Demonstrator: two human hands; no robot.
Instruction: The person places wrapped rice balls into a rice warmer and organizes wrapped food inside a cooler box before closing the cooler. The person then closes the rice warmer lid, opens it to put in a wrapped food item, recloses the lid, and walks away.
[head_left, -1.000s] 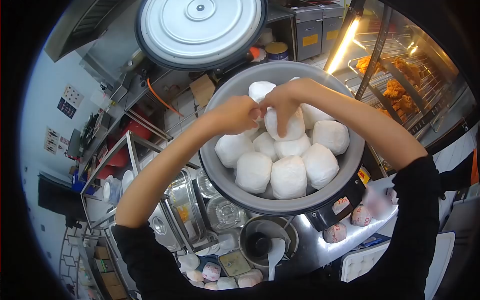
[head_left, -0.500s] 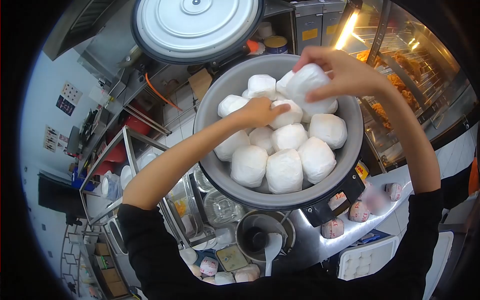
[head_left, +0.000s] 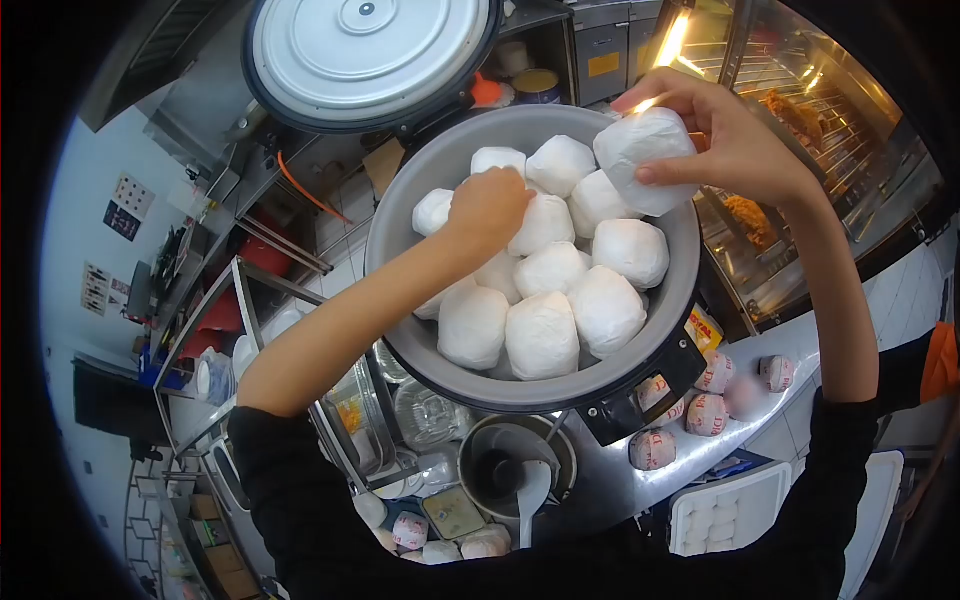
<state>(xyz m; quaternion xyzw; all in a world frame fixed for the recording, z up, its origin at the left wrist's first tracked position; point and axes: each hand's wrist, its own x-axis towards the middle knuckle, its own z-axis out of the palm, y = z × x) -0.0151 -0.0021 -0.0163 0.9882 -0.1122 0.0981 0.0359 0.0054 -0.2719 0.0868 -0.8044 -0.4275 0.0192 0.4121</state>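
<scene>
Several white wrapped bundles (head_left: 542,335) fill a big round grey pot (head_left: 690,235). Over the pot's right rim, my right hand (head_left: 705,135) grips one white bundle (head_left: 645,160) between thumb and fingers. My left hand (head_left: 490,210) is among the bundles at the pot's back left, its fingers curled and closed beside a bundle (head_left: 542,222); whether they pinch anything is hidden. The pot's round metal lid (head_left: 370,50) stands raised behind it.
Red-printed wrapped bundles (head_left: 707,415) lie on the steel counter (head_left: 610,480) at the front right. A lit cabinet (head_left: 800,130) with fried food is at the right. A metal bowl with a white scoop (head_left: 533,490) sits in front. At the far right is a person's orange-trimmed sleeve (head_left: 940,365).
My right hand has lifted a bundle from the pile and moved right to the pot's rim. My left hand has shifted to the pot's back left, and its fingers have curled.
</scene>
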